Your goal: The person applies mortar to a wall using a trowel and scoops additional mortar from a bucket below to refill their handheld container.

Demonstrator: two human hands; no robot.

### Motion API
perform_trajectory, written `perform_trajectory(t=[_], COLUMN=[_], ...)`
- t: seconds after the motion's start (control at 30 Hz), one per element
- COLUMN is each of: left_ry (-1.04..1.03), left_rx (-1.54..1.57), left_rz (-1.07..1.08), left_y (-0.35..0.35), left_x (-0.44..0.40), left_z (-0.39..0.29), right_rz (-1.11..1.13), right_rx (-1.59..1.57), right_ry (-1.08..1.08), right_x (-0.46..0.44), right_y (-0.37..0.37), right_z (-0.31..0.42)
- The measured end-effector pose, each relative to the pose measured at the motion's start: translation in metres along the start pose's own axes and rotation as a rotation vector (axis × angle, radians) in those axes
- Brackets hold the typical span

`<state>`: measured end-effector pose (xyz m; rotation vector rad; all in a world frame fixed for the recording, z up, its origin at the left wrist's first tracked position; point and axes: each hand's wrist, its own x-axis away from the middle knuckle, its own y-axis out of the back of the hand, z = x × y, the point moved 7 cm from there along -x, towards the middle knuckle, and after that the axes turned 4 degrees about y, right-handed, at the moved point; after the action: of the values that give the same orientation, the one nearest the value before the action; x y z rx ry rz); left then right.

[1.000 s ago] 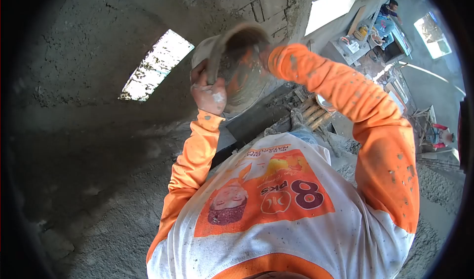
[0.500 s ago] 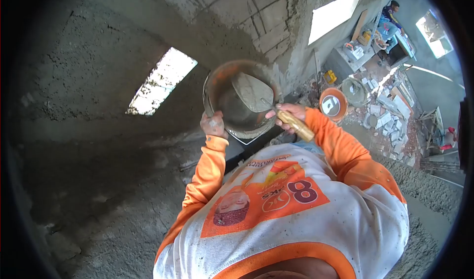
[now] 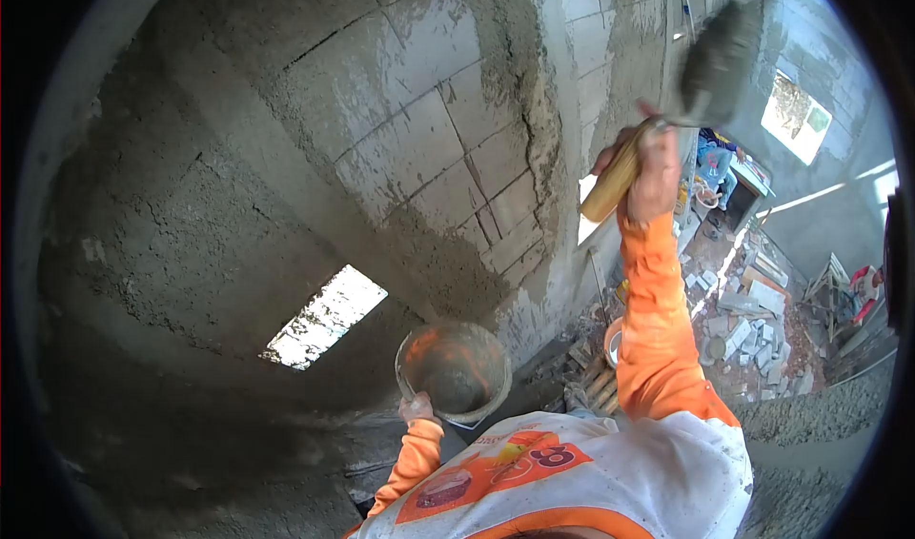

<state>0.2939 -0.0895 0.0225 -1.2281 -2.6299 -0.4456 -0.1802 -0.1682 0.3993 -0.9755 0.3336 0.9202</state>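
My right hand (image 3: 654,177) is raised and wrapped around the wooden handle of a trowel (image 3: 615,179). The grey blade (image 3: 720,67) points up and is smeared by motion; its dark surface looks coated with mortar. Low in front of my body, my left hand (image 3: 417,407) grips the near left rim of a round bucket (image 3: 502,372). Grey mortar (image 3: 448,386) coats the inside of the bucket, with orange showing through on its wall. Ahead stands a block wall (image 3: 410,129), partly covered with wet-looking grey plaster.
Window openings (image 3: 324,317) let bright light through the walls. Down on the right, broken blocks (image 3: 753,339) and rubble litter the floor. An orange tub (image 3: 613,342) is partly hidden by my sleeve. Another person (image 3: 717,162) sits at the far right.
My right hand has lifted the trowel out of the bucket, up and to the right. My left hand still holds the bucket, which now appears lower in view. The camera has tilted upward.
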Motion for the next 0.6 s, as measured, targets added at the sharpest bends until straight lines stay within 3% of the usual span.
perform_trajectory(t=[0.03,0.1,0.17,0.2,0.23,0.33,0.37,0.4,0.47,0.5,0.57,0.6], left_ry=[-0.002,0.027,0.071,0.118,0.085,0.075,-0.086,-0.062,-0.104,-0.106,-0.108,-0.110], left_rx=[0.008,0.161,0.073,-0.017,0.217,-0.006,-0.182,-0.187,-0.011,0.023,0.124,0.194], left_rz=[-0.001,-0.030,-0.070,-0.103,-0.039,-0.121,-0.092,-0.097,-0.084,-0.020,0.107,0.168], left_y=[0.002,0.007,0.013,0.017,0.013,0.017,0.015,0.016,0.008,0.001,-0.014,-0.024], left_x=[0.004,0.010,0.007,0.007,0.003,-0.009,-0.012,-0.010,-0.022,-0.019,-0.010,-0.008], left_z=[0.000,0.003,0.006,0.012,0.022,0.019,0.009,0.019,0.012,0.000,-0.021,-0.027], right_rz=[0.006,-0.363,-0.553,-0.542,-0.015,1.618,1.673,1.464,1.630,1.644,1.660,1.769], right_rx=[-0.004,0.247,0.271,0.277,0.548,1.164,1.225,1.016,1.131,1.122,1.049,1.051], right_ry=[0.004,0.287,0.232,0.232,0.182,-0.055,-0.373,-0.249,-0.513,-0.529,-1.210,-1.102], right_x=[-0.015,-0.034,-0.037,-0.027,-0.019,0.113,0.151,0.171,0.213,0.217,0.247,0.266], right_y=[-0.002,0.020,0.027,0.035,0.014,-0.004,0.006,0.021,0.046,0.038,0.038,0.038], right_z=[-0.008,-0.014,-0.066,-0.091,-0.129,-0.240,-0.230,-0.206,-0.200,-0.186,-0.160,-0.183])
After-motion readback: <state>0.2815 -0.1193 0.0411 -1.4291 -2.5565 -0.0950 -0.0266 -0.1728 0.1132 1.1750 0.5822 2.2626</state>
